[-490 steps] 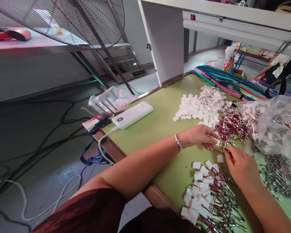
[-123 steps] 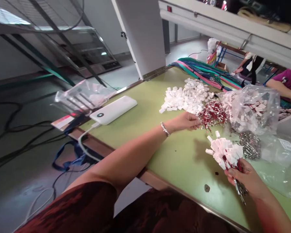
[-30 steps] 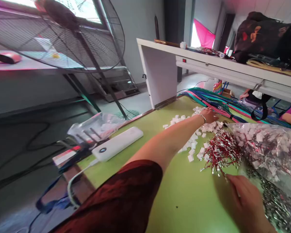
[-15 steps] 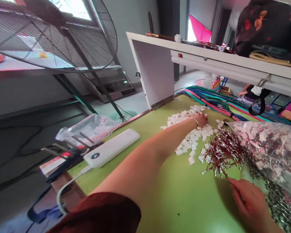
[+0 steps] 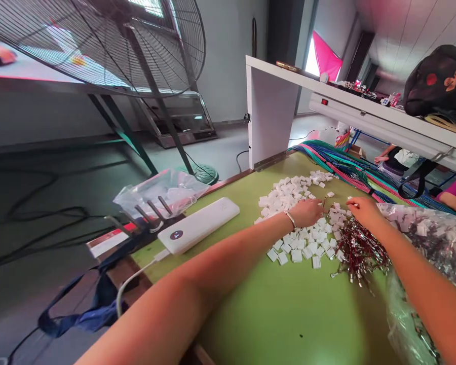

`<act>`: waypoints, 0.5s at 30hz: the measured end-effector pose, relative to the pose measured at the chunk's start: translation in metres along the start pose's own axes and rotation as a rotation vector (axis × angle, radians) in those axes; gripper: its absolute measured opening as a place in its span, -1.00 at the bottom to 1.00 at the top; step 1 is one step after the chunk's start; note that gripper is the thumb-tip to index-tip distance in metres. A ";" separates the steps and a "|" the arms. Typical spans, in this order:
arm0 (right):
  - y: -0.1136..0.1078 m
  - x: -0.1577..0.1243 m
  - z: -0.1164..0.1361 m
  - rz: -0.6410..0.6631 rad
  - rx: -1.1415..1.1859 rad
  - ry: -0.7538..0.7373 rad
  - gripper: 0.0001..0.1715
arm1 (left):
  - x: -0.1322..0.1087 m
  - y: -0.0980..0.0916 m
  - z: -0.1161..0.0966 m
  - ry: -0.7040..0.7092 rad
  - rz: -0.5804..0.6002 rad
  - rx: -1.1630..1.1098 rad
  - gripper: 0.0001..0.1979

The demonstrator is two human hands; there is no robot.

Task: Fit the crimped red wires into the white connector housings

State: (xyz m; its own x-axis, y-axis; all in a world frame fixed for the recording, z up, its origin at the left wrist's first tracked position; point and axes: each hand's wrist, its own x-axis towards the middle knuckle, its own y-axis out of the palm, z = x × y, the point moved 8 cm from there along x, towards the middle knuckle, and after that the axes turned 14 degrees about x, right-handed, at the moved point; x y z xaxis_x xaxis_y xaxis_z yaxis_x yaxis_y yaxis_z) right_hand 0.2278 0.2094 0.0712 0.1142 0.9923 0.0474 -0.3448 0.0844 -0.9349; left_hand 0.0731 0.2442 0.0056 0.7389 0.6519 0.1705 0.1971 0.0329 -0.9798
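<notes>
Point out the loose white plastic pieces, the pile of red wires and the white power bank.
Loose white plastic pieces (image 5: 307, 238): head view, on the near part of their spread.
Pile of red wires (image 5: 359, 252): head view, around its middle.
White power bank (image 5: 200, 225): head view, on its top face.

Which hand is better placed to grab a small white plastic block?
Probably the left hand, over the small white plastic blocks; the right hand is nearer the dark red silver-tipped wires.

The single head view looks forward and down from close over the table (image 5: 266, 314) at lower centre, floor (image 5: 15, 286) at left.
</notes>
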 end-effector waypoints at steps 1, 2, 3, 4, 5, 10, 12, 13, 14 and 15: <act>0.007 0.018 0.003 0.017 -0.018 0.042 -0.69 | -0.001 -0.002 0.004 -0.032 -0.021 -0.016 -0.67; 0.015 0.032 0.005 0.032 -0.040 0.086 -0.71 | -0.002 -0.004 0.009 -0.065 -0.040 -0.027 -0.68; 0.024 0.043 0.007 0.040 -0.061 0.125 -0.72 | -0.002 -0.005 0.013 -0.091 -0.053 -0.031 -0.68; 0.032 0.052 0.008 0.048 -0.082 0.162 -0.73 | -0.003 -0.006 0.017 -0.109 -0.060 -0.029 -0.69; 0.040 0.057 0.009 0.054 -0.103 0.201 -0.72 | -0.003 -0.006 0.020 -0.120 -0.060 -0.024 -0.69; 0.070 0.069 0.014 0.102 -0.165 0.361 -0.52 | -0.004 -0.004 0.023 -0.152 -0.047 -0.007 -0.70; 0.078 0.074 0.020 0.129 -0.156 0.375 -0.57 | -0.005 -0.004 0.020 -0.145 -0.036 0.006 -0.70; 0.082 0.077 0.024 0.137 -0.143 0.370 -0.58 | -0.006 -0.005 0.018 -0.138 -0.032 0.013 -0.69; 0.085 0.081 0.029 0.138 -0.125 0.355 -0.59 | -0.006 -0.006 0.016 -0.131 -0.028 0.021 -0.69; 0.088 0.084 0.034 0.143 -0.095 0.317 -0.58 | -0.007 -0.008 0.015 -0.123 -0.025 0.027 -0.68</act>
State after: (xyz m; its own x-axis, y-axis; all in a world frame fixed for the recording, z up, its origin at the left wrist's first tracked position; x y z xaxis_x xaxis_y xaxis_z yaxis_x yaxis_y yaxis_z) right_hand 0.1750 0.3038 0.0053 0.3594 0.9148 -0.1841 -0.2919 -0.0772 -0.9533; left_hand 0.0569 0.2504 0.0105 0.6494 0.7383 0.1823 0.1956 0.0695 -0.9782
